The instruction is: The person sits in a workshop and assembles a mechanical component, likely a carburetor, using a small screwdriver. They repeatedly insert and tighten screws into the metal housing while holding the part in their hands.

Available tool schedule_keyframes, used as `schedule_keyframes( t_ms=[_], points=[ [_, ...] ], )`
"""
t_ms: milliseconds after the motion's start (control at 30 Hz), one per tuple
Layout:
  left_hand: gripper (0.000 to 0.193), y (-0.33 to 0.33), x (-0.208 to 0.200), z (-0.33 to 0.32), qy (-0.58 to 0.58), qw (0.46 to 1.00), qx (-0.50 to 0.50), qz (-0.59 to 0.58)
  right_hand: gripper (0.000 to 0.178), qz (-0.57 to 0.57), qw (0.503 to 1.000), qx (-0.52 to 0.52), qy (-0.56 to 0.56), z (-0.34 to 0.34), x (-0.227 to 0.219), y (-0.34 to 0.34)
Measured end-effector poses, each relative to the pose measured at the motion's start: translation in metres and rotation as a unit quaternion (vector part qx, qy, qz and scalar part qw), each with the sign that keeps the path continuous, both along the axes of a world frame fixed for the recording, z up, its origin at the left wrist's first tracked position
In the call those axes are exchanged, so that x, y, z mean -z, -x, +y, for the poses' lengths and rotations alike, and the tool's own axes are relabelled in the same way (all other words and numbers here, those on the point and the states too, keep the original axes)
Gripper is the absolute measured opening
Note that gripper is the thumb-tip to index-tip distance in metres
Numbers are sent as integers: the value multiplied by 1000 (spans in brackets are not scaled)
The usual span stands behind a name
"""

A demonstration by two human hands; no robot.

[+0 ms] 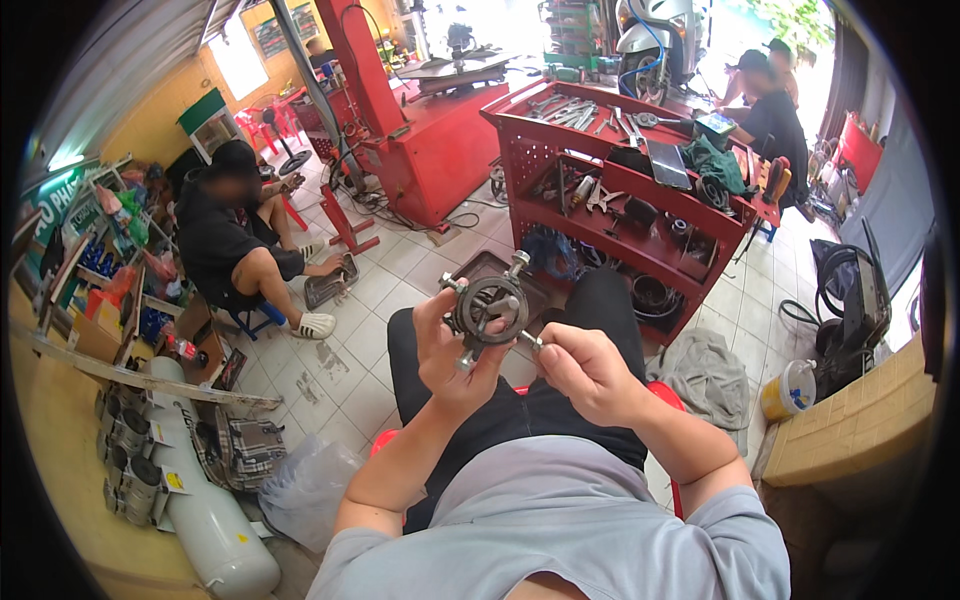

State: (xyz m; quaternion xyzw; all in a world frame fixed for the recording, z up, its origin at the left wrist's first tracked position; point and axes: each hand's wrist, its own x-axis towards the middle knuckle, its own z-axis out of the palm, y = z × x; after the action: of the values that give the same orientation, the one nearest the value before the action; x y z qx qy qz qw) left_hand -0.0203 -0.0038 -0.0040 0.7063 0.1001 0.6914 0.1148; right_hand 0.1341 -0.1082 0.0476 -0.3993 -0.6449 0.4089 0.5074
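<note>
In front of my lap I hold up a dark metal ring-shaped part [520, 318] with several bolts sticking out around its rim. It looks like a ring-type clamp or puller, but I cannot tell its exact kind. My left hand [450, 365] is closed round its left side, the fingers partly behind it. At its lower right, the fingertips of my right hand [590, 378] pinch the head of a silver bolt [530, 340] that points into the ring. A pale rod-like piece shows inside the ring.
A red tool cart [580, 185] with wrenches stands ahead to the right. Below the ring lies a dark metal tray [530, 300] on the tiled floor. At left a person [240, 220] sits on a low stool; another person [775, 120] is beyond the cart. A grey cloth [705, 375] lies at right.
</note>
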Motion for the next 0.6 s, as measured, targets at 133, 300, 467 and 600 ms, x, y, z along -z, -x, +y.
schedule_keyframes(
  t_ms=[133,300,467,600],
  points=[
    [32,22,-15,-1,-129,988,-71,40,21,9,997,-47,-57,-10,1,5],
    [47,23,-20,4,-156,987,27,-20,20,-45,992,-45,-109,-20,-10,11],
    [54,9,6,11,-27,990,139,-24,24,-41,997,11,-65,-18,-9,14],
    [56,-4,8,17,-3,987,149,-63,28,4,1000,27,-3,-13,-7,12]
  ],
)
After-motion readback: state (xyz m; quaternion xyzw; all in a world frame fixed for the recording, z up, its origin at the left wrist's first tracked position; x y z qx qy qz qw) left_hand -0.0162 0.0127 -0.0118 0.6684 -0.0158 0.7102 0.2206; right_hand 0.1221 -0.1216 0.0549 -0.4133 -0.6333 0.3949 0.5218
